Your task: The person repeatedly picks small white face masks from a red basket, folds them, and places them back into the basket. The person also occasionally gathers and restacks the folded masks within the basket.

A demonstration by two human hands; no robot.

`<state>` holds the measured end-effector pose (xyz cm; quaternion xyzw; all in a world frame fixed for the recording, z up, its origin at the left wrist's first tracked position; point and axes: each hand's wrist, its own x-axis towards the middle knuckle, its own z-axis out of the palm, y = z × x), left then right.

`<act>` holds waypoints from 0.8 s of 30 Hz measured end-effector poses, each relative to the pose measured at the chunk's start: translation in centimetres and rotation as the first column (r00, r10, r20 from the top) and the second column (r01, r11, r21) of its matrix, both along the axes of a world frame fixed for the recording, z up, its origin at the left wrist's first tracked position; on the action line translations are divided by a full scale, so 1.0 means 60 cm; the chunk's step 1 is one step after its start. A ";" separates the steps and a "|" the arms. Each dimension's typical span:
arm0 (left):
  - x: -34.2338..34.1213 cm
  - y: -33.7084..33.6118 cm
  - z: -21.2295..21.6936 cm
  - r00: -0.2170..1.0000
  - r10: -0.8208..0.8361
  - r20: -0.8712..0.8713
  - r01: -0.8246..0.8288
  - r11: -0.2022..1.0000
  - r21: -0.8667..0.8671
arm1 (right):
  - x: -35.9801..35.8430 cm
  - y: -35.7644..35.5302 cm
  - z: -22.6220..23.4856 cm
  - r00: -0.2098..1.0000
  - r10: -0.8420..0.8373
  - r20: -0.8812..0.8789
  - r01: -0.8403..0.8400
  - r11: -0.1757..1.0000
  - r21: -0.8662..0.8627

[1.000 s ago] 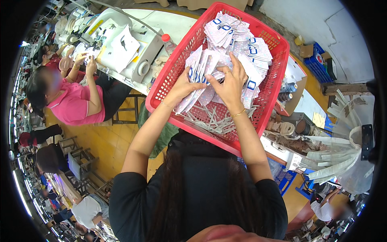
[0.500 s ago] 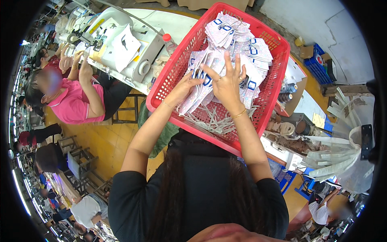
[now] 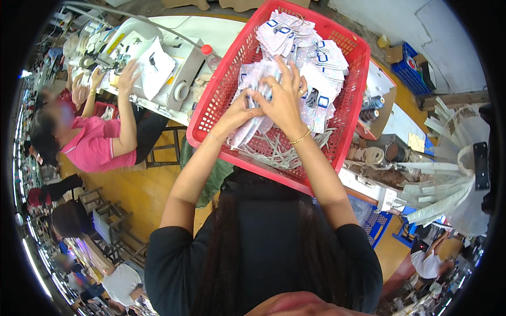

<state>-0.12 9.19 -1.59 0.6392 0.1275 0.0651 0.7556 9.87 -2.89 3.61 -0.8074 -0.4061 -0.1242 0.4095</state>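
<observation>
My left hand (image 3: 236,115) grips the near side of a stack of pale printed fabric pieces (image 3: 244,135), its thumb across the top. My right hand (image 3: 284,102) curls over the far part of the same stack, thumb close to the left thumb. Some of the stack is blurred and covered by my fingers. Both hands are inside a red plastic basket (image 3: 216,90). More pieces with dark blue rectangular outlines lie in a heap (image 3: 331,59) beyond and to the right of my hands. Thin whitish strips (image 3: 279,157) lie loose at the basket's near end.
A white sewing machine (image 3: 182,79) and a red-capped bottle (image 3: 211,57) stand left of the basket. On that side sits a person in a pink shirt (image 3: 100,142). To the right are thread cones (image 3: 371,109) by a cardboard box and a clear plastic bag (image 3: 466,205) of strips.
My right hand has drawn in from spread fingers above the pieces to close around the stack by my left hand. The stack has tilted up. The person in pink has moved their arms.
</observation>
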 end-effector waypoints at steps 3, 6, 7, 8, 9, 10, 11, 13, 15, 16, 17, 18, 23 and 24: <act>-0.005 0.017 0.027 0.982 0.122 -0.142 -0.146 0.973 -0.179 | 0.038 -0.018 -0.013 0.980 -0.083 -0.182 0.129 0.958 0.256; -0.016 0.038 0.042 0.984 0.161 -0.075 -0.178 0.919 -0.352 | 0.087 -0.056 -0.050 0.761 0.032 -0.648 0.065 0.990 0.126; -0.019 0.042 0.044 0.982 0.171 -0.081 -0.189 0.898 -0.397 | 0.092 -0.057 -0.069 0.688 0.050 -0.724 -0.059 0.998 0.013; -0.022 0.043 0.045 0.976 0.197 -0.093 -0.216 0.834 -0.507 | 0.091 -0.058 -0.088 0.585 -0.030 -0.811 -0.146 0.979 -0.142; -0.026 0.042 0.045 0.967 0.221 -0.123 -0.250 0.762 -0.597 | 0.080 -0.059 -0.108 0.459 0.017 -0.888 -0.167 0.984 -0.068; -0.027 0.042 0.045 0.960 0.235 -0.151 -0.273 0.679 -0.681 | 0.061 -0.059 -0.126 0.296 -0.010 -0.955 -0.139 0.989 -0.053; -0.027 0.041 0.044 0.953 0.267 -0.147 -0.295 0.686 -0.665 | 0.043 -0.057 -0.142 0.112 -0.055 -0.992 -0.102 0.993 -0.067; -0.026 0.042 0.043 0.947 0.307 -0.097 -0.295 0.707 -0.643 | 0.023 -0.055 -0.163 0.108 -0.099 -0.989 -0.123 0.986 -0.112; -0.025 0.048 0.042 0.952 0.296 -0.078 -0.280 0.742 -0.610 | 0.008 -0.037 -0.179 0.014 -0.053 -0.999 0.001 0.999 -0.053; -0.026 0.051 0.041 0.953 0.294 -0.079 -0.281 0.752 -0.596 | 0.007 -0.031 -0.186 -0.010 -0.028 -1.000 0.010 1.000 -0.028; -0.026 0.054 0.039 0.955 0.284 -0.085 -0.279 0.763 -0.583 | 0.007 -0.026 -0.193 -0.019 0.017 -1.000 0.016 1.000 0.017; -0.027 0.057 0.037 0.957 0.279 -0.083 -0.278 0.788 -0.550 | 0.005 -0.020 -0.200 0.010 -0.004 -1.000 0.053 0.999 -0.003; -0.017 0.049 0.021 0.915 0.362 -0.180 -0.393 0.900 -0.188 | -0.011 -0.018 -0.226 0.642 -0.200 -0.740 0.036 0.972 -0.232; -0.012 0.044 0.018 0.908 0.393 -0.141 -0.409 0.907 -0.101 | -0.016 -0.017 -0.227 0.655 -0.218 -0.723 0.060 0.969 -0.238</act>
